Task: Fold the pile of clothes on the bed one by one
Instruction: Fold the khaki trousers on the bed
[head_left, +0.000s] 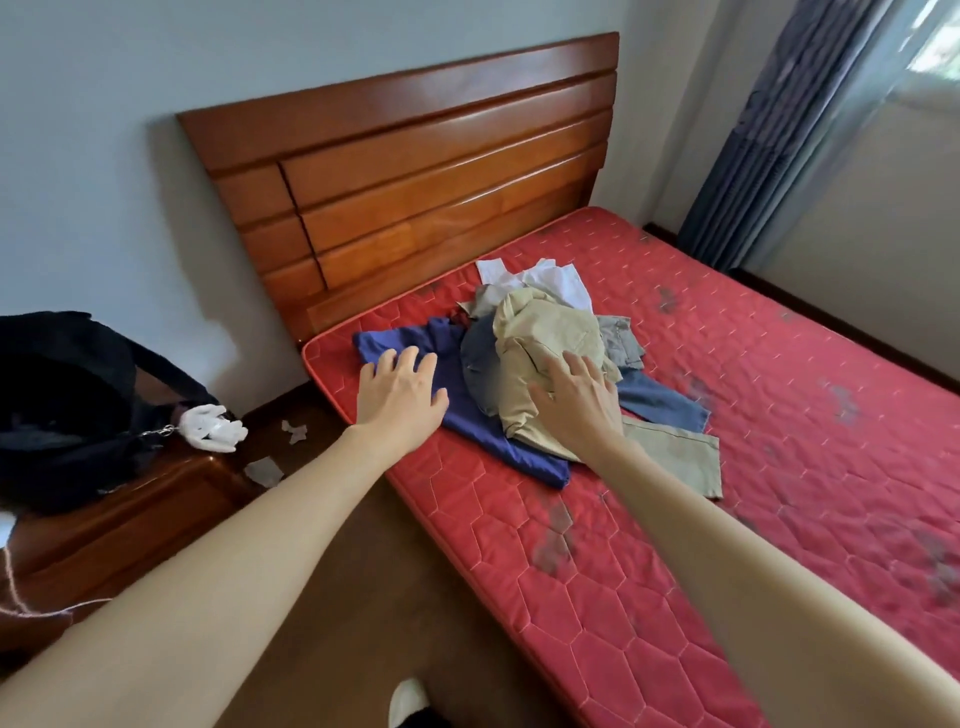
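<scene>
**Both hands flat on the clothes pile at the head of the bed**

A wooden nightstand (119, 514) stood left of the bed, carrying a black bag (67, 395) with a white glove-like thing (213, 427) just beside it; scraps of paper (265, 472) lay on the brown floor (332, 597) between nightstand and mattress. A slatted wooden headboard (415, 171) rose at the far side, and a grey-blue curtain (769, 145) hung at the far right.

The pile of clothes (550, 358) sat on the red quilted mattress (779, 415), near its left edge and close to the headboard: a crumpled beige garment (545, 332) on top, a blue cloth (478, 415) spread flat beneath it, white fabric (545, 283) at the far side, denim (660, 402) to the right. The mattress showed dark blotches, perhaps stains.

The left hand (402, 395) lay released, fingers straight, on the blue cloth. The right hand (579, 400) rested with spread fingers on the beige garment, gripping nothing. Right of the pile the mattress ran on bare.
</scene>
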